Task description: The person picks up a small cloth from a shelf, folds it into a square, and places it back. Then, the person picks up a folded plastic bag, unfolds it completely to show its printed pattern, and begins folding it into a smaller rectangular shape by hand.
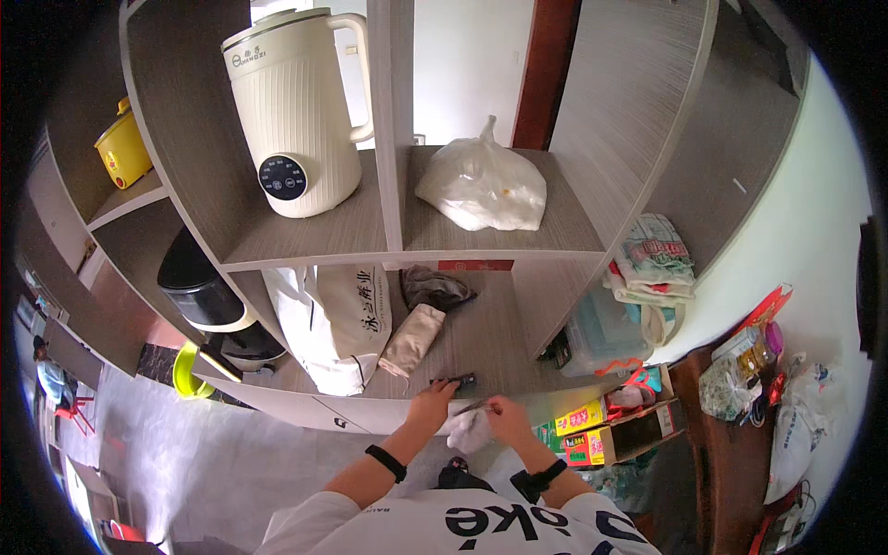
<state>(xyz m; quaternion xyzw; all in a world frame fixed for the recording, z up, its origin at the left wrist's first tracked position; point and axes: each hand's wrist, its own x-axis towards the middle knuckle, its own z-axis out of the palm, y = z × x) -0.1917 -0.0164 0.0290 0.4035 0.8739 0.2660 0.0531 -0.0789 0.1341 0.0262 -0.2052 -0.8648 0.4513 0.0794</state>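
Note:
At the shelf's front edge, my left hand (435, 402) has its fingers closed at a small black object (465, 380), too small to name. Beside it on the right, my right hand (506, 416) pinches the upper edge of a pale, crumpled, cloth-like piece (470, 432), which hangs down in front of the cabinet. A thin dark strip shows along its top, between the hands. Behind my left hand lie a rolled beige cloth (413, 339) and a dark grey crumpled cloth (435, 289). A white bag with dark lettering (338, 319) stands left of them.
Above are a cream jug-shaped appliance (301, 111) and a tied white plastic bag (486, 185). A black appliance (199, 287) stands left. On the right are folded cloth bags (652, 259), a clear plastic box (601, 333) and a cardboard box (643, 430). A person (55, 379) sits far left.

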